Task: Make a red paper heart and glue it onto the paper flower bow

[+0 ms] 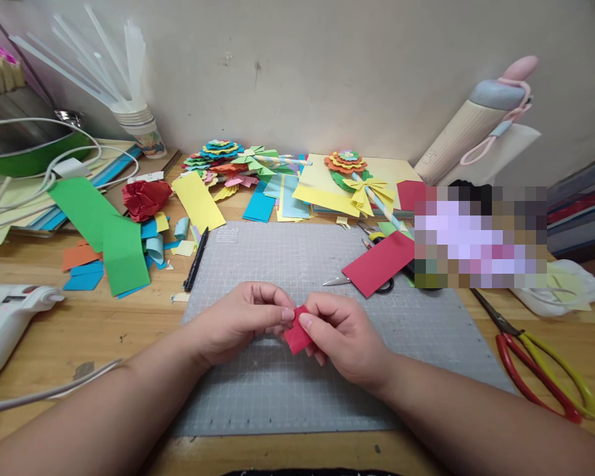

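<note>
Both my hands meet over the grey cutting mat (327, 264), pinching a small folded piece of red paper (296, 337). My left hand (238, 320) grips its left edge with thumb and curled fingers. My right hand (342, 334) holds the right side, its thumb pressed on top of the paper. A larger red paper strip (379, 262) lies on the mat behind my hands, partly over a pair of black-handled scissors (384, 285). A black pen (196, 260) rests along the mat's left edge.
A white glue gun (7, 320) lies at the left on the wooden table (79, 337). Red-and-yellow scissors (540, 360) lie at the right. Green strips (104, 228), yellow paper (198, 200), a crumpled red flower (145, 198) and paper flowers (347, 163) crowd the back.
</note>
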`<state>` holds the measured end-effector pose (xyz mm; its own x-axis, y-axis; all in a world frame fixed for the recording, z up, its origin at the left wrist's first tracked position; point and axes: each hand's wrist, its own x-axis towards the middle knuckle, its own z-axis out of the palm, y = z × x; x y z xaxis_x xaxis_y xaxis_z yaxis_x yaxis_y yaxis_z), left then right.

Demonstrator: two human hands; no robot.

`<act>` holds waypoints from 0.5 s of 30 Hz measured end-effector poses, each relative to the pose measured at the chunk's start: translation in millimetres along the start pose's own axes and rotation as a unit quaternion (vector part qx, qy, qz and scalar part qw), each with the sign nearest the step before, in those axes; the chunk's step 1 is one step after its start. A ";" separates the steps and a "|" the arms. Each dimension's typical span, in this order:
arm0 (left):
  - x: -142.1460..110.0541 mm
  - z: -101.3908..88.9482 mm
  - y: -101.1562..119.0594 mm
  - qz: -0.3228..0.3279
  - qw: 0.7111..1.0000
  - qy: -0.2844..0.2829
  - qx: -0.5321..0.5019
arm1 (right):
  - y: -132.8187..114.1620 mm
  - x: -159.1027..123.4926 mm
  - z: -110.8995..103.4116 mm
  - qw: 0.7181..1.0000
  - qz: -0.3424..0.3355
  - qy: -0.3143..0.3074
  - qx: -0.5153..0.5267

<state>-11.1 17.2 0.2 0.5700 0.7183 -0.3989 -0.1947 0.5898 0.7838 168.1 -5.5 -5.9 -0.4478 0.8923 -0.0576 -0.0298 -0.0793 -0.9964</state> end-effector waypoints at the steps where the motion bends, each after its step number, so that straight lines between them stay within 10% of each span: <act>1: -0.2 0.4 0.2 0.001 1.000 -0.002 0.002 | 0.0 -0.3 0.1 1.000 -0.001 -0.001 0.000; 15: -1.3 -1.7 0.1 0.068 0.991 -0.011 0.111 | 0.5 0.7 0.6 1.000 -0.001 -0.015 0.025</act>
<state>-13.2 16.9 0.0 0.5681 0.7760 -0.2740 -0.0922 0.3909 0.9158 167.2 -5.3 -6.3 -0.4741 0.8788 -0.0532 -0.0752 -0.1007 -0.9921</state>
